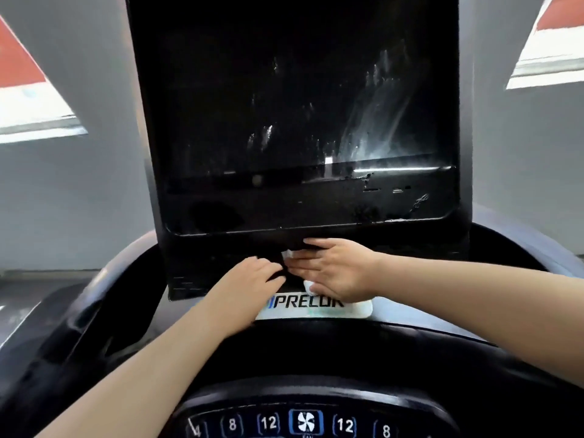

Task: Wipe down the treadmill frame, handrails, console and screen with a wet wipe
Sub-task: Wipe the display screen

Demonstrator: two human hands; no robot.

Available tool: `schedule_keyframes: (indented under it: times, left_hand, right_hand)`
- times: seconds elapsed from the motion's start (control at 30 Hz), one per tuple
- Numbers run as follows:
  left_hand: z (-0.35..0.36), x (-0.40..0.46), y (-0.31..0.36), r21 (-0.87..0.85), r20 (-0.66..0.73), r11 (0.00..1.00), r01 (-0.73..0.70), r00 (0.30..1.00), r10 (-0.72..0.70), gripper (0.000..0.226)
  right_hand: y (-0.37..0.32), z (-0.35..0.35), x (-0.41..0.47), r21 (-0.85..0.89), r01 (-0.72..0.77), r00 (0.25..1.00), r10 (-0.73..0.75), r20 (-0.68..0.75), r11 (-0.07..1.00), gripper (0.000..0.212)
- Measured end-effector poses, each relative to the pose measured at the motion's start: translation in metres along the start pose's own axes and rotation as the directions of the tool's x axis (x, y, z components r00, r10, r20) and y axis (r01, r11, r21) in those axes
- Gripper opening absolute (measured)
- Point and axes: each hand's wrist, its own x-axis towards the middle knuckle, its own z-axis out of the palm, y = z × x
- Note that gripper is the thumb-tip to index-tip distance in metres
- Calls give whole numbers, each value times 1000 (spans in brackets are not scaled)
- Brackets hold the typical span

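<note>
The treadmill's black screen (290, 99) fills the upper middle, streaked with wet marks on its right half. Below it, on the black console neck, my right hand (331, 268) lies flat, pressing a white wet wipe (308, 285) whose edges peek out above and below my fingers. My left hand (249, 279) rests fingers-down on the same panel, fingertips touching the right hand's fingertips near the wipe. Whether the left hand also pinches the wipe is hidden. A silver logo plate (357, 309) sits just under both hands.
A button panel (303, 422) with number keys and a fan key lies at the bottom. Curved black handrails (104, 295) sweep around both sides. Grey walls with bright window openings (28, 102) stand behind the machine.
</note>
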Motion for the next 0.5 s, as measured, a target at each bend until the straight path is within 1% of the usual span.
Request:
schedule_keyframes:
  times: [0.07, 0.13, 0.2, 0.23, 0.27, 0.3, 0.33, 0.37, 0.43, 0.5]
  left_hand:
    - [4, -14, -2, -75, -13, 996, 53, 998, -54, 66]
    - [9, -27, 0, -146, 0, 985, 88, 996, -89, 72]
    - [13, -36, 2, -176, 19, 978, 116, 993, -114, 77]
    - [13, -39, 3, -181, 21, 975, 126, 992, -124, 78]
    - [14, -41, 3, -182, 17, 975, 125, 992, -124, 79]
    - [14, -44, 3, -189, 29, 972, 138, 990, -135, 80]
    - [16, -48, 2, -193, 38, 969, 156, 988, -152, 80]
    - [16, -52, 2, -200, 56, 965, 171, 985, -162, 79]
    - [13, -56, 4, -257, 104, 947, 192, 980, -170, 74]
    - [12, -57, 5, -294, 135, 935, 196, 977, -162, 68]
  right_hand:
    - [10, -6, -15, -157, 66, 998, -69, -13, 985, 73]
    - [26, -2, -38, -238, 65, 998, -68, -3, 969, 63]
    - [38, 3, -53, -271, 83, 995, -65, 74, 959, 60]
    - [41, 2, -50, -296, 118, 989, -85, 122, 948, 59]
    - [42, 1, -42, -340, 143, 985, -100, 140, 929, 59]
    - [42, 0, -26, -442, 180, 983, -143, 114, 879, 59]
    - [39, 0, -5, -534, 243, 968, -239, 78, 810, 58]
    - [36, -1, 14, -579, 304, 948, -301, 104, 756, 57]
    - [29, -16, 41, -571, 373, 928, -301, 220, 731, 54]
    - [30, -24, 52, -586, 401, 916, -327, 233, 704, 56]
